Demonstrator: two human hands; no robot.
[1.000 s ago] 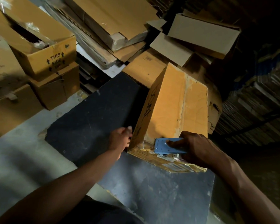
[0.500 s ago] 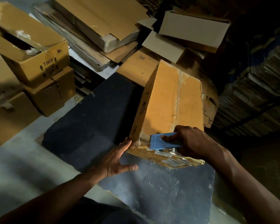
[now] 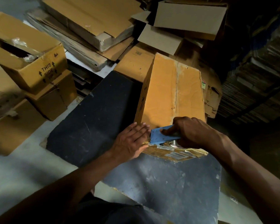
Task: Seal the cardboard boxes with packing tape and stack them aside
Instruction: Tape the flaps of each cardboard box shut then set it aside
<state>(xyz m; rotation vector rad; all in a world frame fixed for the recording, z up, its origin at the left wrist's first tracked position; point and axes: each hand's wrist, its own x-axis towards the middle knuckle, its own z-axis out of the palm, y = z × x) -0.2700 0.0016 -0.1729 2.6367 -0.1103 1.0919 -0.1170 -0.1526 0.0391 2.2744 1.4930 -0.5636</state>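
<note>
box in hand: one cardboard box (image 3: 173,96) sits on the dark worktop (image 3: 94,113), flaps folded shut, centre seam running away from the person
tape so far: looks like the strip is only just getting started at the near edge, honestly hard to see clear tape in this light, so can't swear how much of the seam is covered
right hand: right hand (image 3: 192,131) is wrapped around the blue tape dispenser (image 3: 160,136), planted at the box's near top edge
left hand: left hand (image 3: 131,141) lies flat with fingers straight, pressing the near left corner of the box, holding nothing
done: flaps closed, dispenser in position
left to do: I'd say pretty much the whole run down the seam, cutting the tape, then moving it aside
other boxes: a "THIS SIDE" box (image 3: 31,62) to the left sits open, so probably more to seal
stack: cartons under that open box are piled up, can't tell if they're the finished ones
</note>
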